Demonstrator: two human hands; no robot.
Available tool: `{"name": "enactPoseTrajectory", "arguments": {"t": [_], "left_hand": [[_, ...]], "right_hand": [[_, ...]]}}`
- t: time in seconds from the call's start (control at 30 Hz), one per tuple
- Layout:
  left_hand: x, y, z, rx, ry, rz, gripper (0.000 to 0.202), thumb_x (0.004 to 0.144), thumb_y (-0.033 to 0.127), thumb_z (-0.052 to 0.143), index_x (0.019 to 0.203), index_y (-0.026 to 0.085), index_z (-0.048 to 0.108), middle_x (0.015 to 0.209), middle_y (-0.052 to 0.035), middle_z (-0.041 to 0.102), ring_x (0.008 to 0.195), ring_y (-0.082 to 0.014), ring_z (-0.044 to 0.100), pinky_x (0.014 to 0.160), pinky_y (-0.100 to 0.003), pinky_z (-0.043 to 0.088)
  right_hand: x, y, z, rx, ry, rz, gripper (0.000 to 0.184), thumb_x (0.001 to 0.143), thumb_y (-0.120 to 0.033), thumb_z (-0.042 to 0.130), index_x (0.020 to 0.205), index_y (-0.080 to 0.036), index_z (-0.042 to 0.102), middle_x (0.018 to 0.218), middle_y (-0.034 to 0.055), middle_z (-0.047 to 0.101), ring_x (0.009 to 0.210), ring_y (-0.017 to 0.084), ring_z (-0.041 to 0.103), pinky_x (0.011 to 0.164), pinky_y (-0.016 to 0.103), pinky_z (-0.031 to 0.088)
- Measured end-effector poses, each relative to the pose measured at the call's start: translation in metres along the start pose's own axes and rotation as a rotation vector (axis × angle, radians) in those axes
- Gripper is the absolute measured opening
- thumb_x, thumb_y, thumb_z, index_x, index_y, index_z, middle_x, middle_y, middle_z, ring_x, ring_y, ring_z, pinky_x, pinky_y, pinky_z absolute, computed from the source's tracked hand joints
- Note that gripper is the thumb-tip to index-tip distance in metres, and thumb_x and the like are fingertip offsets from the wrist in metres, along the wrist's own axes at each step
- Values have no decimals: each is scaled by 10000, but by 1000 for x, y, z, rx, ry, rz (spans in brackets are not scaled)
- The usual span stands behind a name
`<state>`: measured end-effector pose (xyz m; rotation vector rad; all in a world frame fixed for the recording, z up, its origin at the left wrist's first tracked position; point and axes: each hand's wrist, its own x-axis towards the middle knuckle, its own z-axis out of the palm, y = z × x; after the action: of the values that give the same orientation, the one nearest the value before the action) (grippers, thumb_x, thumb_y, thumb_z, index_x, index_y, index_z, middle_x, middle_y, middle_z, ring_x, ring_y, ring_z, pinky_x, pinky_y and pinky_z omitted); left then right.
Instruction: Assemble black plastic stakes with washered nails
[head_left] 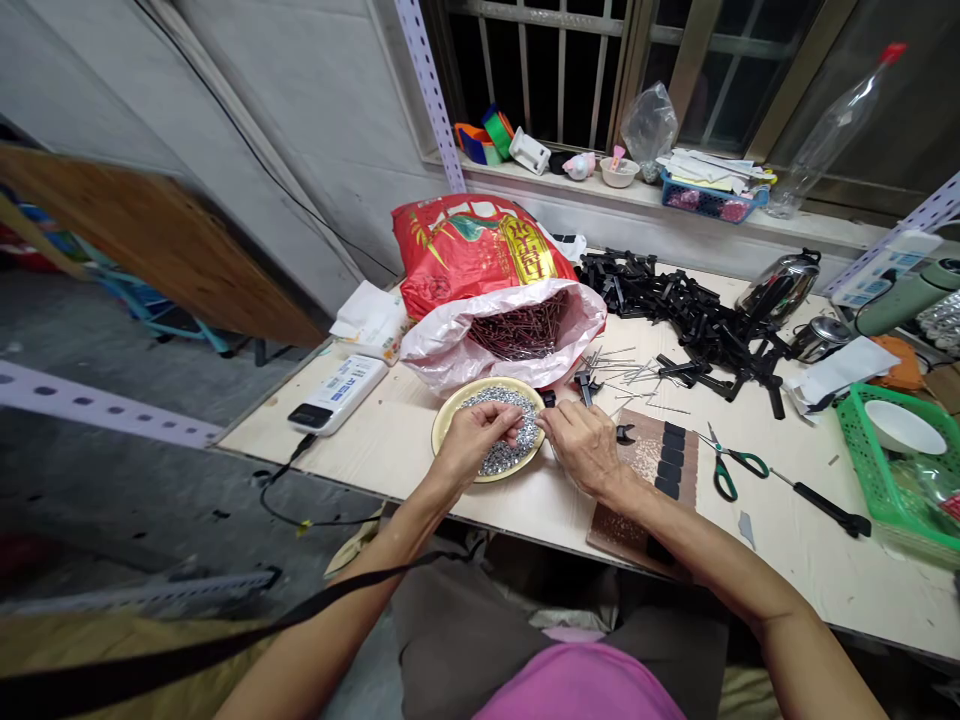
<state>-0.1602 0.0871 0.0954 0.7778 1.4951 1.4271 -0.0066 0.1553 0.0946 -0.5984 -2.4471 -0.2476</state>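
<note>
My left hand (478,432) is over a yellow plate (450,425) full of small silvery metal pieces, its fingers curled in a pinch over them. My right hand (583,443) sits just right of the plate, fingers pinched together toward the left hand's fingertips; what they grip is too small to name. A small black plastic clip (624,433) lies by the right hand. Beyond the plate an open red and white bag (480,265) holds thin dark pins (519,335). Loose pins (626,375) are scattered right of it.
A pile of black plastic parts (686,310) covers the table's back. A brown board with black pieces (660,465), green-handled scissors (729,465) and a black-handled tool (825,505) lie right of my hands. A green basket (862,450) stands far right, a white power strip (339,392) left.
</note>
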Motion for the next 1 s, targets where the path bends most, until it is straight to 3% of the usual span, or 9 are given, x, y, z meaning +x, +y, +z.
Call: {"name": "enactPoseTrajectory", "arguments": {"t": [0.2, 0.33, 0.4, 0.57, 0.63, 0.73, 0.87, 1.0], "left_hand": [[-7, -8, 4, 335, 72, 220, 304, 796, 496, 515, 692, 212, 528, 562, 37, 521, 510, -124, 462, 525, -252, 375], [-9, -6, 9, 451, 113, 342, 308, 840, 460, 466, 642, 224, 460, 571, 37, 456, 539, -124, 415, 568, -260, 348], [-10, -4, 10, 384, 80, 298, 353, 833, 510, 477, 630, 225, 436, 547, 44, 408, 512, -118, 372, 524, -251, 319], [-11, -1, 9, 68, -157, -9, 513, 718, 714, 530, 662, 225, 386, 518, 98, 256, 407, -68, 221, 398, -199, 178], [-12, 0, 9, 76, -181, -20, 527, 709, 730, 527, 665, 225, 383, 527, 97, 260, 407, -65, 217, 393, -197, 175], [-14, 0, 9, 246, -112, 129, 459, 797, 657, 466, 648, 228, 395, 533, 69, 316, 448, -97, 285, 434, -228, 248], [-15, -1, 10, 501, 34, 407, 318, 872, 431, 458, 628, 235, 399, 592, 28, 400, 565, -148, 392, 588, -276, 344], [-14, -1, 8, 579, -4, 465, 272, 870, 325, 440, 617, 241, 385, 604, 24, 403, 592, -163, 416, 643, -288, 355]], "right_hand": [[2, 0, -2, 245, -104, 133, 259, 989, -308, 442, 866, -178, 629, 758, 12, 624, 650, 104, 546, 584, 225, 329], [2, 0, -3, 312, -101, 156, 235, 983, -300, 457, 871, -183, 627, 772, 4, 631, 662, 100, 556, 589, 216, 351], [1, 1, -3, 256, -71, 112, 257, 989, -294, 441, 853, -180, 626, 761, 11, 629, 666, 110, 544, 603, 237, 346], [3, 6, -8, 21, -4, -112, 331, 1008, -204, 372, 784, -193, 617, 658, 9, 583, 659, 138, 476, 605, 307, 262], [4, 7, -11, -26, 1, -158, 333, 1006, -167, 358, 801, -196, 619, 651, 6, 575, 658, 141, 454, 603, 314, 241], [5, 5, -15, -74, 26, -166, 337, 1002, -147, 356, 788, -191, 613, 644, 5, 565, 652, 144, 434, 603, 316, 229], [4, 3, -17, -83, 21, -148, 315, 1001, -197, 394, 763, -184, 601, 649, 7, 568, 664, 148, 452, 609, 311, 236], [2, 5, -17, 7, -86, -88, 289, 1003, -283, 413, 818, -192, 615, 692, 3, 594, 669, 135, 483, 609, 291, 259]]}}
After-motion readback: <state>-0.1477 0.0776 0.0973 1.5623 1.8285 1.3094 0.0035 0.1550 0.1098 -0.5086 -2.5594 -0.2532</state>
